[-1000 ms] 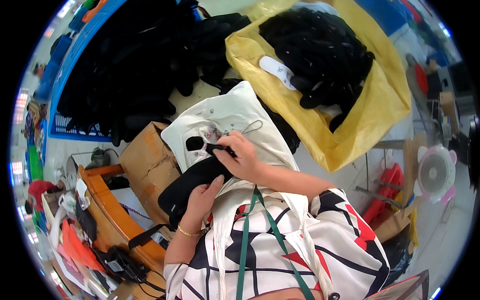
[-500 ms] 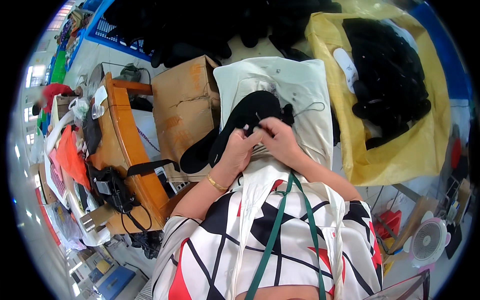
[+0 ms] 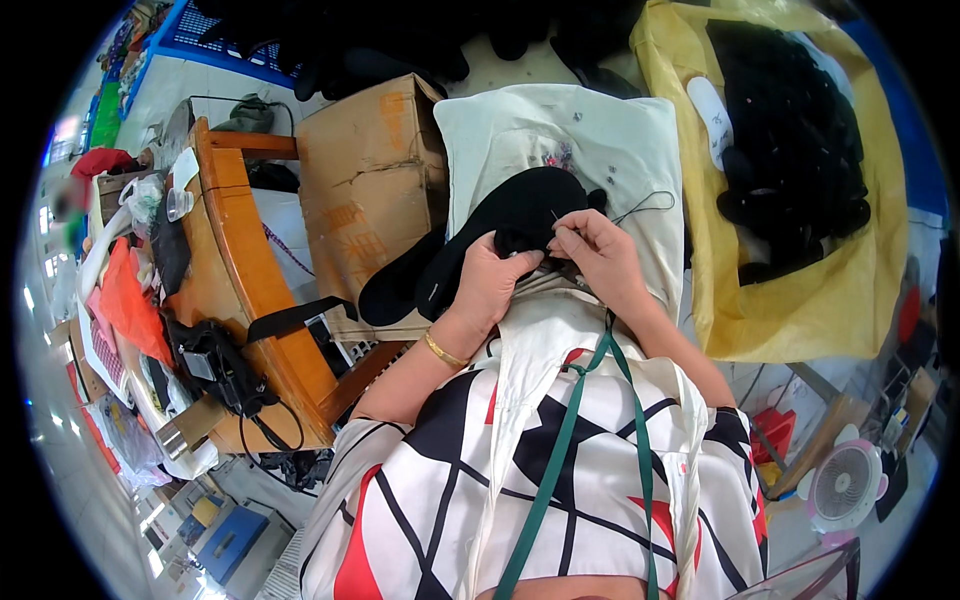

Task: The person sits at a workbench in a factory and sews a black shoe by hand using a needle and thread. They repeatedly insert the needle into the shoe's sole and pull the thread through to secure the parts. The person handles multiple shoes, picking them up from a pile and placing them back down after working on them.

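Observation:
On a white cloth-covered cushion (image 3: 640, 135) in front of me lies a black slipper (image 3: 540, 195), with its rounded end pointing away. My left hand (image 3: 490, 280) grips its near part, the thumb pressed toward a bunched black piece on it. Beside that thumb, my right hand (image 3: 608, 262) pinches a thin needle (image 3: 555, 214) between thumb and fingertips. What lies under the fingers is hidden. A second black slipper (image 3: 388, 298) lies partly under the first, to the left. Small coloured pinheads (image 3: 558, 157) show on the cushion beyond the slipper, and a thin dark loop (image 3: 655, 198) lies at right.
A cardboard box (image 3: 360, 170) and a wooden chair (image 3: 235, 270) with a black bag (image 3: 215, 365) stand at left. To the right, a yellow sack (image 3: 700, 320) holds many black slipper pieces. A white fan (image 3: 845, 480) stands lower right. Dark pieces fill a blue crate (image 3: 215, 42).
My hands have drawn slightly apart, the right one moving right and up and turning its fingertips over the slipper. The view has shifted a little.

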`<state>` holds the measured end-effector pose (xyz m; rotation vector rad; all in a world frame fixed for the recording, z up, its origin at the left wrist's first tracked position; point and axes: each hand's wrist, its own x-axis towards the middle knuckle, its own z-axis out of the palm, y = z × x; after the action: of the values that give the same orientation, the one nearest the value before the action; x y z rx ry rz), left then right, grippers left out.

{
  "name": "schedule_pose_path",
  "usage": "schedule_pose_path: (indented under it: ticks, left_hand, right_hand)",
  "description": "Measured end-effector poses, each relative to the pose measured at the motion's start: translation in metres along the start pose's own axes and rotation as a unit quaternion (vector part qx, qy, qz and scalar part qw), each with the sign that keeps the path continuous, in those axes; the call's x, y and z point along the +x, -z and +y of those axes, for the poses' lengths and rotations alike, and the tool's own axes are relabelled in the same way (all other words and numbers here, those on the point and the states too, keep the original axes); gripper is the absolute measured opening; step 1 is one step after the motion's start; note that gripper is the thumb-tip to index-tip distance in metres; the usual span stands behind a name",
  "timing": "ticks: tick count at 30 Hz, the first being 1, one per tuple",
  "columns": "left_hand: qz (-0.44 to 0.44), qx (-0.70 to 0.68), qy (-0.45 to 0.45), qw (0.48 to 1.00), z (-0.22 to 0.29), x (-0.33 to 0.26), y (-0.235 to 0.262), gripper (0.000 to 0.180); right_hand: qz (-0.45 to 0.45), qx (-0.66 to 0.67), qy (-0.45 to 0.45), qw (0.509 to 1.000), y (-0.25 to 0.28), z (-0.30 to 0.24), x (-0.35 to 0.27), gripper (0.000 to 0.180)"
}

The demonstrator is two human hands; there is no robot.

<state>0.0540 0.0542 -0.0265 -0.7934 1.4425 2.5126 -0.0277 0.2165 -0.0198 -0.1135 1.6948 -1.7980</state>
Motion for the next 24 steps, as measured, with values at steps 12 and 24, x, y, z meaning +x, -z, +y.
schedule_pose_path:
  ticks: [12, 24]
  left_hand:
    - [0.133, -0.143, -0.015, 0.981, 0.014, 0.003, -0.019, 0.021]
    - [0.15, -0.155, 0.022, 0.976, 0.02, 0.007, -0.018, 0.026]
  right_hand:
    - [-0.021, -0.193, 0.03, 0.98, -0.007, -0.014, -0.002, 0.013]
    - [-0.021, -0.206, 0.054, 0.977, -0.009, -0.017, -0.001, 0.012]
